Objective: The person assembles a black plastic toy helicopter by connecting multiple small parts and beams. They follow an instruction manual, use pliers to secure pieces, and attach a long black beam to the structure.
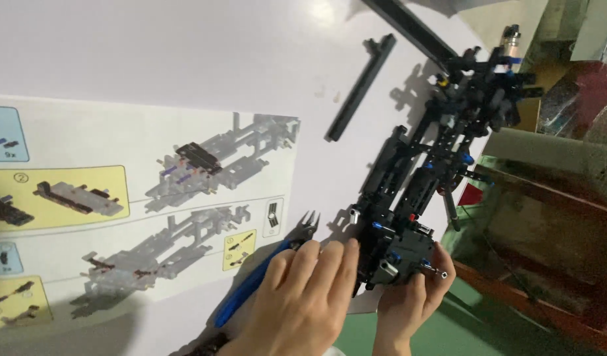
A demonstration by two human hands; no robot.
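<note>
Head view: both hands (356, 290) on black chassis (415, 191) overhanging table edge (461, 178).

Chassis model (415, 198): matt black plastic, small blue and grey plastic pins. Loose beam (360, 89): same matt black plastic. Pliers (270, 273): glossy blue plastic handles, dark metal tips. Instruction sheet (132, 198): smooth, semi-gloss printed paper. Surface (184, 46): smooth matt white.

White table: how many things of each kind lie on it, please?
Black brick model, held by left hand and right hand: 1
Loose black beams: 2
Blue-handled pliers: 1
Instruction sheet: 1
Total: 5
</note>
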